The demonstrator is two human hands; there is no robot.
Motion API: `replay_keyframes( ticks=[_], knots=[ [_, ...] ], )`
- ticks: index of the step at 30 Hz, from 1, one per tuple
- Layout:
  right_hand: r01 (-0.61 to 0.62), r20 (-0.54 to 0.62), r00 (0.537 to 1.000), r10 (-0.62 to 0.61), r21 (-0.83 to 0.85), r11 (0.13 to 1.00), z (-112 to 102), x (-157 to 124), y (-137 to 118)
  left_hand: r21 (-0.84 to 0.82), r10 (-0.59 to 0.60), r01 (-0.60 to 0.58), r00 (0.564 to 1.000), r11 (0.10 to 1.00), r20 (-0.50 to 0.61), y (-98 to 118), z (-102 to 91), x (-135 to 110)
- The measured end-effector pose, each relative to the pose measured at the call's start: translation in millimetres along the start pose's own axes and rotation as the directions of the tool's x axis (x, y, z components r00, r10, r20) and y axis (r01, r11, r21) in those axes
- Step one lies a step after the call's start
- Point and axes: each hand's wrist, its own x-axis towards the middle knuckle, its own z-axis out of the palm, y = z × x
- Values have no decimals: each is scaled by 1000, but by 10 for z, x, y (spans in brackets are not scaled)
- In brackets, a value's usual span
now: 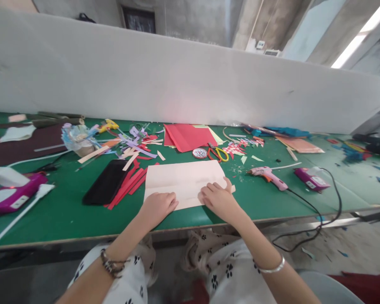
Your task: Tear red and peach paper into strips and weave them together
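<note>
A cream sheet of paper [177,177] lies on the green table in front of me, with a faint crease running across it. My left hand [160,208] is closed over its near left corner, fingers bent and thumb at the near edge. At the right side, my right hand [221,202] bends its fingers over the paper, the little finger sticking out near the edge. The undersides of both hands are hidden. Left of the sheet are red paper strips [131,185] and a black phone [104,181]. Yellow-handled scissors [221,154] lie just beyond it.
A pink glue gun [269,175] and a purple power box [312,179] with a dangling black cord stand right. Red paper sheets [190,137], a round tin [199,153] and paper scraps [134,141] lie behind. A white partition [177,80] borders the table's back.
</note>
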Motion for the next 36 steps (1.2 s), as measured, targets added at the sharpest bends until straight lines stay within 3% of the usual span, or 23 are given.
replay_keyframes(
  ticks=[7,15,19,24,36],
  knots=[
    [-53,1,999,54,251,966,167,83,-374,-2,21,-22,996,1000,-91,-83,35,-96],
    [-62,88,995,42,238,969,83,84,-303,-96,-85,72,987,993,-136,-302,64,-399],
    [-49,31,999,45,169,984,82,120,-422,-174,-129,103,981,979,-146,-259,72,-439],
    [-14,12,1000,11,226,974,131,170,-551,-194,-240,207,956,959,-169,-209,74,-467],
    [34,25,999,-38,154,987,171,203,-522,-179,-357,320,902,930,-243,-188,154,-516]
  ],
)
